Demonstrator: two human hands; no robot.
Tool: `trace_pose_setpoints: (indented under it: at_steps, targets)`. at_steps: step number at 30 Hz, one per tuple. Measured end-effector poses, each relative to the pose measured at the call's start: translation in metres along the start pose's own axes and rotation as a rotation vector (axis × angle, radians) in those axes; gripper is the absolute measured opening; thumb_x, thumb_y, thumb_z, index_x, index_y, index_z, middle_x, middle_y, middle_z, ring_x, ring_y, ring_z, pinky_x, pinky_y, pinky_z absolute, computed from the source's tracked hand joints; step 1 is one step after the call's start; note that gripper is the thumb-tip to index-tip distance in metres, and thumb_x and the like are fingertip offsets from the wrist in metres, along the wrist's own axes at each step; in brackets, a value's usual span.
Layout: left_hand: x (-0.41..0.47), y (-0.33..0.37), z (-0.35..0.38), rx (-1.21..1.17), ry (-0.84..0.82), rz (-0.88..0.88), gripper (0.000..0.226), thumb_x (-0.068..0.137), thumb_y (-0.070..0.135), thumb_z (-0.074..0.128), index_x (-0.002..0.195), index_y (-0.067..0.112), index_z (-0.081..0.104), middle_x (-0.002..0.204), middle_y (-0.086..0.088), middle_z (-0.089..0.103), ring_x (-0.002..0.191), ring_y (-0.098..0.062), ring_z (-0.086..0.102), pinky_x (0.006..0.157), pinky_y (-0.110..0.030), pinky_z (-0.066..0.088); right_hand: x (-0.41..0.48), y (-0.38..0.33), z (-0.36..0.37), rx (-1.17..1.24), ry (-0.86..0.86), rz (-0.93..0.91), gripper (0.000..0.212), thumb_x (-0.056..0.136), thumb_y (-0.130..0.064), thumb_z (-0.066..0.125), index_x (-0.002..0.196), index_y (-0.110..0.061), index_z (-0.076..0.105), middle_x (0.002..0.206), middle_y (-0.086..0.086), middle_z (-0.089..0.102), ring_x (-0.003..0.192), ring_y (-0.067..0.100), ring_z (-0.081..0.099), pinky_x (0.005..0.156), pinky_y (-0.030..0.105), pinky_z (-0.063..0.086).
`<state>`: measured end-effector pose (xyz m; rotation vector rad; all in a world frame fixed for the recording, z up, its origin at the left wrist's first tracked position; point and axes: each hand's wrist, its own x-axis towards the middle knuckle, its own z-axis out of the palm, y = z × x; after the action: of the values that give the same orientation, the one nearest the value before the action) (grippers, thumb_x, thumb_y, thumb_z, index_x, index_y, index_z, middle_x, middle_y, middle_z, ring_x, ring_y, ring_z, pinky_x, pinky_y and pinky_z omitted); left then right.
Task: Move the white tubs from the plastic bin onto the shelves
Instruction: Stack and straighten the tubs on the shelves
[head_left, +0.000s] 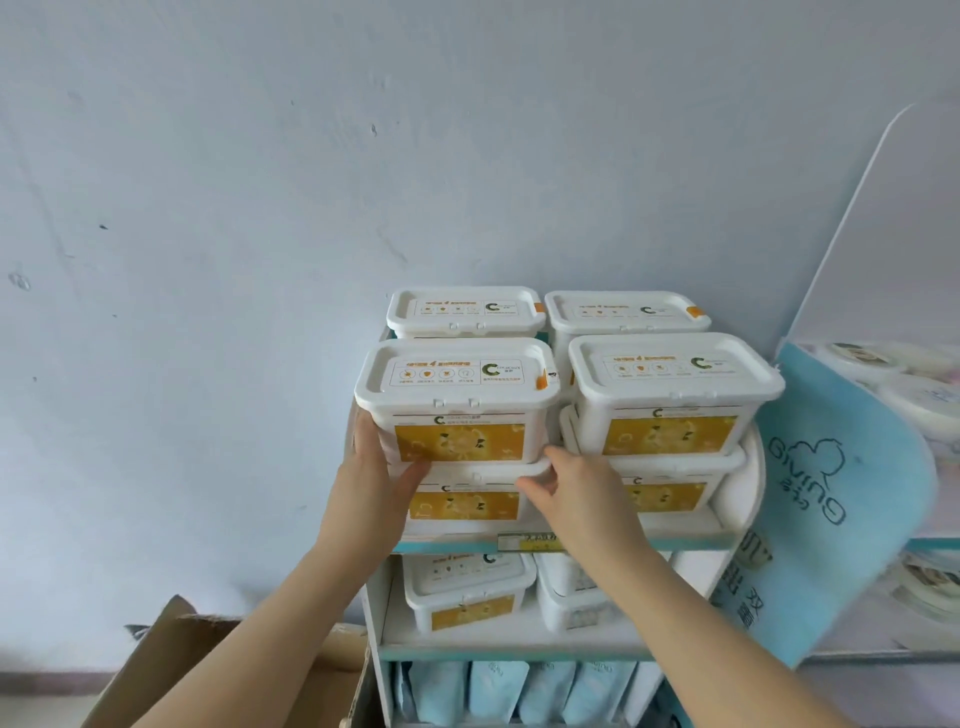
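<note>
Against a pale wall, both hands' grips (387, 460) (563, 480) clasp the shelf's (675, 543) top-left tub (457, 402).

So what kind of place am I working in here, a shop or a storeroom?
Probably a small shop. The top shelf holds stacked identical white tubs with a price tag on its edge, a branded blue side panel flanks it, and blue pouches fill a lower shelf. The open cardboard box suggests restocking.

- Brown corrugated cardboard box (208, 670), flaps open, on floor left of unit.
- Light-blue soft pouches (498, 688), upright in a row, bottom level.
- Blue printed fabric banner (831, 499), hanging at right.
- Pale scuffed wall (311, 182) behind.
</note>
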<state>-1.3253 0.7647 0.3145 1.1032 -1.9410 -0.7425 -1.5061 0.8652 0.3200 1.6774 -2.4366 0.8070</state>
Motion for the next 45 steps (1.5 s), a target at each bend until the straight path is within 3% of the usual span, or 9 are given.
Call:
trace_pose_setpoints:
  at_steps: [4,12,15,18,21,23,27,33,45]
  targets:
    - [0.012,0.003,0.008,0.012,0.034,-0.012,0.052,0.089,0.021,0.064,0.133,0.018,0.037,0.118,0.006,0.051,0.107,-0.020,0.051,0.083,-0.032,0.043,0.010,0.008,0.001,-0.008,0.024,-0.018,0.030,0.090,-0.040,0.059,0.104,-0.014,0.065,0.088,-0.003,0.070,0.080,0.014,0.065,0.071,0.026,0.054]
    - [0.010,0.003,0.016,0.007,0.062,-0.052,0.056,0.089,0.025,0.064,0.135,0.020,0.034,0.124,0.002,0.055,0.115,-0.023,0.052,0.094,-0.043,0.047,0.006,0.018,0.003,-0.040,0.082,-0.072,0.027,0.090,-0.043,0.056,0.102,-0.019,0.064,0.083,-0.006,0.070,0.073,0.012,0.066,0.062,0.025,0.054]
    - [-0.002,0.000,0.022,-0.045,0.051,-0.081,0.068,0.080,0.035,0.073,0.134,0.024,0.033,0.124,0.008,0.053,0.115,-0.018,0.051,0.094,-0.041,0.047,-0.008,0.037,-0.006,-0.066,0.163,-0.074,0.027,0.088,-0.039,0.062,0.105,-0.018,0.067,0.081,-0.008,0.072,0.067,0.011,0.066,0.057,0.026,0.053]
    - [-0.014,-0.002,0.035,-0.067,0.020,-0.152,0.087,0.069,0.043,0.080,0.136,0.024,0.029,0.132,0.001,0.047,0.119,-0.017,0.046,0.094,-0.036,0.043,-0.021,0.065,-0.018,-0.076,0.303,-0.041,0.022,0.082,-0.033,0.071,0.095,-0.016,0.070,0.076,-0.007,0.070,0.063,0.011,0.063,0.051,0.022,0.045]
    - [-0.017,0.002,0.047,-0.087,0.036,-0.207,0.106,0.065,0.045,0.082,0.144,0.018,0.017,0.141,-0.006,0.038,0.125,-0.022,0.041,0.098,-0.041,0.041,-0.031,0.097,-0.027,0.062,0.345,0.139,0.025,0.079,-0.039,0.072,0.089,-0.018,0.062,0.082,-0.006,0.064,0.069,0.011,0.058,0.054,0.026,0.046]
    - [-0.014,0.006,0.050,-0.090,0.061,-0.248,0.112,0.061,0.050,0.083,0.144,0.014,0.016,0.143,-0.009,0.036,0.127,-0.026,0.041,0.100,-0.046,0.042,-0.035,0.114,-0.029,0.152,0.359,0.262,0.039,0.077,-0.043,0.072,0.098,-0.015,0.055,0.091,-0.003,0.059,0.074,0.012,0.056,0.058,0.028,0.046]
    - [-0.010,0.013,0.050,-0.087,0.070,-0.293,0.103,0.064,0.049,0.081,0.139,0.015,0.021,0.139,-0.011,0.038,0.124,-0.030,0.044,0.097,-0.046,0.042,-0.033,0.125,-0.029,0.218,0.405,0.300,0.064,0.073,-0.044,0.076,0.119,-0.013,0.042,0.104,0.003,0.054,0.074,0.013,0.055,0.061,0.031,0.047]
    - [-0.009,0.021,0.049,-0.061,0.054,-0.320,0.098,0.068,0.048,0.079,0.139,0.013,0.021,0.138,-0.014,0.036,0.119,-0.033,0.048,0.092,-0.044,0.043,-0.027,0.133,-0.026,0.231,0.442,0.264,0.062,0.070,-0.048,0.076,0.117,-0.021,0.046,0.099,-0.001,0.060,0.084,0.016,0.059,0.060,0.028,0.044]
    - [-0.004,0.018,0.046,-0.036,0.057,-0.315,0.091,0.067,0.051,0.078,0.133,0.015,0.027,0.134,-0.011,0.040,0.115,-0.028,0.050,0.089,-0.041,0.045,-0.013,0.131,-0.018,0.208,0.453,0.272,0.053,0.066,-0.052,0.077,0.103,-0.021,0.056,0.100,-0.002,0.057,0.079,0.017,0.062,0.057,0.025,0.045]
